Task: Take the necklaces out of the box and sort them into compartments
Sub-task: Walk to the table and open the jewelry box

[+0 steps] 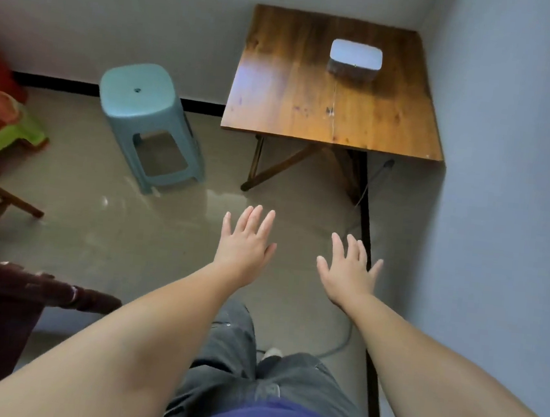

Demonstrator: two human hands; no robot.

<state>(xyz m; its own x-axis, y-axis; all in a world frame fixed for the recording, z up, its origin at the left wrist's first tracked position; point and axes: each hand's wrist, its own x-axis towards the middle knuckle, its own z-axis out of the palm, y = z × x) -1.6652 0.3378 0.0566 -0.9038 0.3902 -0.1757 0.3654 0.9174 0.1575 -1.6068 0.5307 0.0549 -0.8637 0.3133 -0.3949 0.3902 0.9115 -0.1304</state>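
Both arms are stretching forward over the floor (104, 225), palms down. The left hand (247, 242) is hovering at about 6 o'clock of the scene's centre, its fingers (254, 219) spread apart and holding nothing. The right hand (350, 269) is hanging beside it at 5 o'clock, fingers likewise splayed and empty. The two hands are near each other but not touching.

The box (355, 59) is sitting closed on the tabletop (295, 89) up at 1 o'clock, well apart from both hands, toward the far right corner by the walls. Its pale lid is catching light, and its sides are looking dark. What is inside is hidden.

A teal stool (147, 122) is standing on the floor at 10 o'clock, just left of the tabletop. Grey trousers (236, 356) are showing between the forearms.
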